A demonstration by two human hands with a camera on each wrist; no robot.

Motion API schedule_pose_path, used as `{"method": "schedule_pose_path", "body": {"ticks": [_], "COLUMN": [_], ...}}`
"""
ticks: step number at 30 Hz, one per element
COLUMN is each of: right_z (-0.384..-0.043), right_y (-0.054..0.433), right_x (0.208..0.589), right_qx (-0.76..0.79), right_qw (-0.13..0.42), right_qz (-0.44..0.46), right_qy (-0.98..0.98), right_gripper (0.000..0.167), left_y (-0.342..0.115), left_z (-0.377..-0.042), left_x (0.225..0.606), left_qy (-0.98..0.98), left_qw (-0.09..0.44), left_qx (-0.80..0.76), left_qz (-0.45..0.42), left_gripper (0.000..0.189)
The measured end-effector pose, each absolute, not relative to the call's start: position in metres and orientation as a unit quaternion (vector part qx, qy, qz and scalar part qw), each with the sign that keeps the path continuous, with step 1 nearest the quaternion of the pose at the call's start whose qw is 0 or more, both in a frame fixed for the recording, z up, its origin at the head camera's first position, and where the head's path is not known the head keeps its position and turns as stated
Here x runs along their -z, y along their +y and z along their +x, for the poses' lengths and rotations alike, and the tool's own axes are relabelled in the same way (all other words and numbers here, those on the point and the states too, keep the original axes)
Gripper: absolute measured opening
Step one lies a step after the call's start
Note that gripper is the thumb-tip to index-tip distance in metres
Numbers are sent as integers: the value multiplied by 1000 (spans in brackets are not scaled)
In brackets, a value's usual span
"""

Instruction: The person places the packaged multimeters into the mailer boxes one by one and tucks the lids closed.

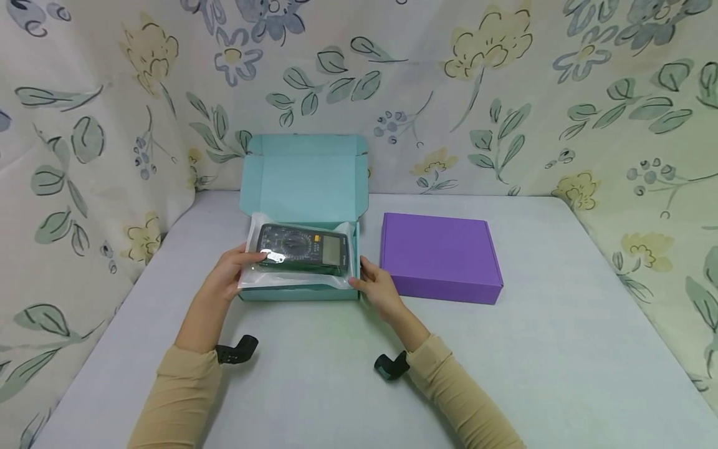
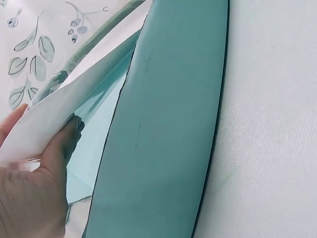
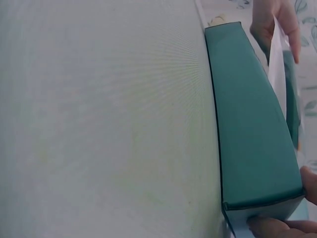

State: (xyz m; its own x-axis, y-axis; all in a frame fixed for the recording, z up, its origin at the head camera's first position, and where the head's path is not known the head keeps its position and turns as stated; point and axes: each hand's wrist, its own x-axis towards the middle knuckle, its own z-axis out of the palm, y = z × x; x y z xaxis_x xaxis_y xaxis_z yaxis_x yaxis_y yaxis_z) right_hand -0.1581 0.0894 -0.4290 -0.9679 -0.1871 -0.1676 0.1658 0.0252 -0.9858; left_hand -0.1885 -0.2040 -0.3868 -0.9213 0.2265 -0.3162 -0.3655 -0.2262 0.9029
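Observation:
A black multimeter point(image 1: 291, 245) with a grey display lies in a clear-fronted, white-backed plastic pouch point(image 1: 280, 279) over the open teal box point(image 1: 300, 294). My left hand point(image 1: 225, 273) pinches the pouch's left end, thumb on one face and fingers on the other. In the left wrist view that end of the pouch is tilted up above the box wall point(image 2: 158, 119). At the box's right front corner, my right hand point(image 1: 383, 292) grips the side, its thumb at the top rim beside the pouch and its fingers point(image 3: 277, 227) against the outer wall. The box's inside is mostly hidden.
To the right of the teal box sits a closed purple box point(image 1: 437, 252). The teal lid point(image 1: 308, 178) stands raised at the back, before a floral curtain point(image 1: 415, 93). White cloth point(image 1: 314, 374) covers the table. Each wrist wears a small black camera point(image 1: 238, 350).

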Motion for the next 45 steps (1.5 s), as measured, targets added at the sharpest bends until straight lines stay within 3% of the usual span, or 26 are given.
{"method": "schedule_pose_path", "body": {"ticks": [20,34,45], "right_z": [-158,-158,-157], "right_y": [87,88,86], "right_x": [429,428,428], "right_qx": [700,702,701], "right_qw": [123,119,122], "right_qz": [-14,-8,-3], "right_qy": [704,702,703], "right_gripper": [67,68,67], "left_y": [-201,-198,-200], "left_z": [-194,-195,-197], "left_x": [393,400,396], "left_qy": [608,743,819], "left_qw": [191,168,101], "left_qx": [-768,-645,-563], "left_qz": [-64,-55,-52], "left_gripper": [68,66,69]}}
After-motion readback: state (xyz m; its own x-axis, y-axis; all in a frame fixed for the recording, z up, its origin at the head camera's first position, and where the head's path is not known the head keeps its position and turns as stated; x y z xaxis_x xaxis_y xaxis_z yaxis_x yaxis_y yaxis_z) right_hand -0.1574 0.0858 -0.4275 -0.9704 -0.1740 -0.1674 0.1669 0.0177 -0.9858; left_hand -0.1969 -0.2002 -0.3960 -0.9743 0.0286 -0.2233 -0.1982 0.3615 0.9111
